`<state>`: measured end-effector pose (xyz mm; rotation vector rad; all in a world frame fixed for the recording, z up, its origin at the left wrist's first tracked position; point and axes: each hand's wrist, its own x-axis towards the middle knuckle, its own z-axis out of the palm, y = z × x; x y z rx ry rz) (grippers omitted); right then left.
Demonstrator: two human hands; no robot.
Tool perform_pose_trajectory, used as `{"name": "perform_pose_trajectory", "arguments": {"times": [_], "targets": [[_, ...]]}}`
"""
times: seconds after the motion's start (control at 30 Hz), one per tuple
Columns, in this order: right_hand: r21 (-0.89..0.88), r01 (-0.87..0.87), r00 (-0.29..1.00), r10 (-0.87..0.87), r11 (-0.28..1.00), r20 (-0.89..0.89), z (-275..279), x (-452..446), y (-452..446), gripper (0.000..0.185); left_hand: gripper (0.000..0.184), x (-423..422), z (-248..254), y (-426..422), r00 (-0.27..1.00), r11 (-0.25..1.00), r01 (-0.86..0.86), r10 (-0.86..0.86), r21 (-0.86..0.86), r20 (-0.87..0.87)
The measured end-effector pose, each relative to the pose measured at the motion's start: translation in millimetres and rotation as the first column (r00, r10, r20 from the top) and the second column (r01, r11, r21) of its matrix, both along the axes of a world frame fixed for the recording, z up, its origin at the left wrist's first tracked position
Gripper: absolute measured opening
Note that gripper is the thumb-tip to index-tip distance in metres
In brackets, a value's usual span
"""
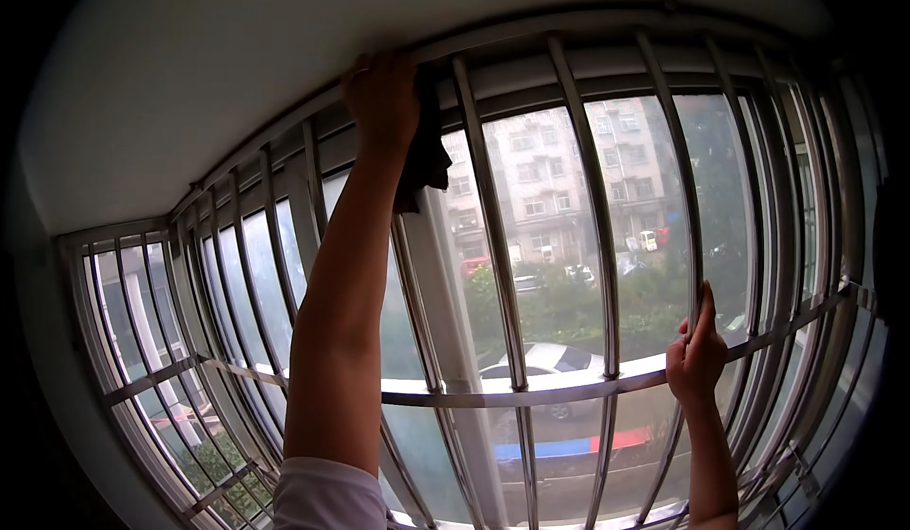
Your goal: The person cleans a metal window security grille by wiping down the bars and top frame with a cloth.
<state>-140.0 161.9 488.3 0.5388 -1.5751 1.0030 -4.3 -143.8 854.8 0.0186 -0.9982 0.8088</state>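
My left hand (382, 99) is raised to the top rail (517, 33) of a metal window grille, its fingers closed on a dark cloth (428, 146). The cloth hangs down beside the wrist, against the upper end of the bars. Lower on the right, my right hand (698, 359) is wrapped around a vertical bar (690, 208) where it meets the horizontal crossbar (531, 395). One finger of that hand points up along the bar. Part of the left fingers' grip is hidden behind the back of the hand.
Behind the bars stand window panes with a light frame post (445, 274). A ceiling (218, 84) slopes close above the top rail. The grille turns a corner at the left side section (142, 321). Outside are a parked car (545, 364), trees and a building (540, 170).
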Motion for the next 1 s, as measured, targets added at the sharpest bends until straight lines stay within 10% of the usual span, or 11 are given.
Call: {"name": "perform_pose_trajectory", "arguments": {"times": [0.27,0.43,0.67,1.0], "targets": [[0.009,-0.041,0.999,0.041,0.999,0.009,0,1,2,0.085,0.020,-8,10,16,1.000,0.996,0.014,-0.014,-0.087,-0.002],[-0.014,0.011,0.998,-0.012,1.000,-0.068,1,-2,-1,0.086,0.025,-3,4,75,0.908,0.926,0.376,-0.362,-0.028,0.210],[0.049,-0.048,0.998,0.046,0.998,0.030,1,4,8,0.086,0.010,-69,24,92,0.961,0.940,0.252,-0.217,-0.229,0.169],[0.049,-0.077,0.997,0.078,0.996,-0.013,0,0,8,0.084,0.020,-35,-9,71,0.943,0.939,0.297,-0.317,0.176,0.103]]}}
